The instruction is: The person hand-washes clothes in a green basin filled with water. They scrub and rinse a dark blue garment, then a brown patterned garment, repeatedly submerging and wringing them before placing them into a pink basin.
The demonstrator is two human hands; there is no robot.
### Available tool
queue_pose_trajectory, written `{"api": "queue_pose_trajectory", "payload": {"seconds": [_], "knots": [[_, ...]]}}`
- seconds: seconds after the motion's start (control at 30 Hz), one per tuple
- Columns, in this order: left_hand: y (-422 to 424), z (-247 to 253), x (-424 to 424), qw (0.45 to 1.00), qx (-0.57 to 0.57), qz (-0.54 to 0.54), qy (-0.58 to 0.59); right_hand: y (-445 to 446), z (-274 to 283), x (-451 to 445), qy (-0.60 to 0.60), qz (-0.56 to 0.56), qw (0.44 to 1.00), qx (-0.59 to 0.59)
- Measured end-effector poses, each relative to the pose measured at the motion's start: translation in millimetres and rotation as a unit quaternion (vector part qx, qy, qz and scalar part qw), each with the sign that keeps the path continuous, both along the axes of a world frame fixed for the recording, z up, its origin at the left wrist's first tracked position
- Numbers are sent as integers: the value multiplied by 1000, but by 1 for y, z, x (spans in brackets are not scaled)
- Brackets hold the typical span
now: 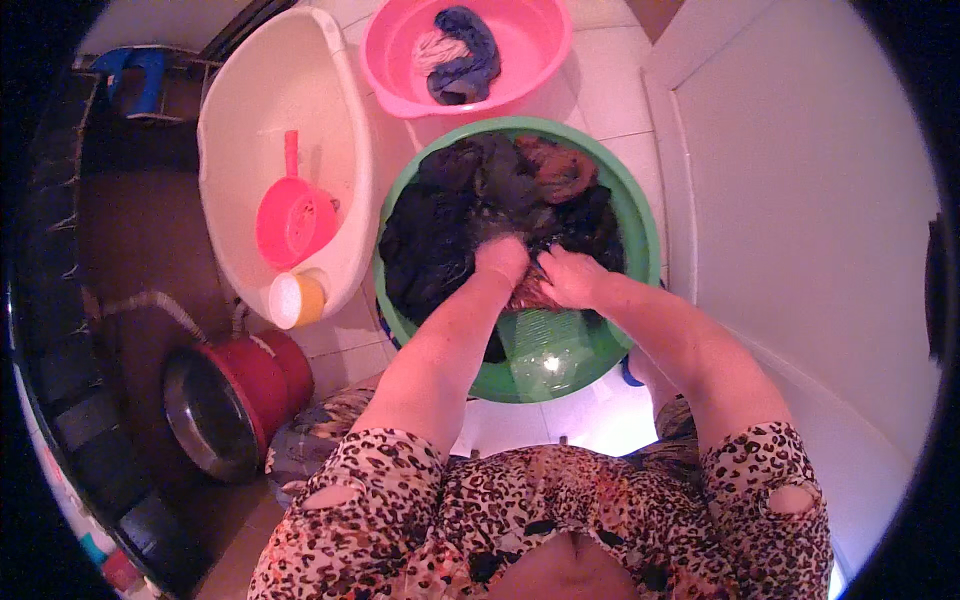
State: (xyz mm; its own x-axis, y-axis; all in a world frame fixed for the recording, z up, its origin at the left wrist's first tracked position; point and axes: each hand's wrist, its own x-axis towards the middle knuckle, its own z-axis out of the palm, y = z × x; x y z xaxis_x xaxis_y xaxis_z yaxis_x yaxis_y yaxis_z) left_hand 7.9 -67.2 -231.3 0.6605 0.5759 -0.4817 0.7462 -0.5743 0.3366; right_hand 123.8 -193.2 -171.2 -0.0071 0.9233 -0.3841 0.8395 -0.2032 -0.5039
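Observation:
A green plastic basin [649, 225] stands in front of me, full of dark wet clothes [427, 247] with a reddish-brown cloth [559, 169] at its far side. Near the basin's middle, my left hand [504, 256] presses into the clothes, its fingertips hidden in the dark fabric. Just to its right my right hand [571, 277] is closed on a wet reddish cloth [529, 292] above a ribbed green washboard surface [544, 330]. The two hands are close together. What my left fingers hold cannot be made out.
Beyond the basin is a pink basin [525, 97] holding twisted blue and pale cloth [469, 60]. On the left a white baby bathtub [217, 150] holds a pink dipper [292, 217] and a yellow container [300, 300]. A dark red bucket [247, 375] lies nearer. A pale wall stands right.

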Motion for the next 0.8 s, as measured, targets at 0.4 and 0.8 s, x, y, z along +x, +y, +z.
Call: {"api": "queue_pose_trajectory", "payload": {"seconds": [0.4, 0.8], "knots": [[-23, 11, -45, 934, -129, 162, -290, -40, 36, -3, 52, 187, 968, 162], [-61, 20, -41, 965, 116, -76, -221, -37, -40, -3, 12, 225, 961, 158]]}}
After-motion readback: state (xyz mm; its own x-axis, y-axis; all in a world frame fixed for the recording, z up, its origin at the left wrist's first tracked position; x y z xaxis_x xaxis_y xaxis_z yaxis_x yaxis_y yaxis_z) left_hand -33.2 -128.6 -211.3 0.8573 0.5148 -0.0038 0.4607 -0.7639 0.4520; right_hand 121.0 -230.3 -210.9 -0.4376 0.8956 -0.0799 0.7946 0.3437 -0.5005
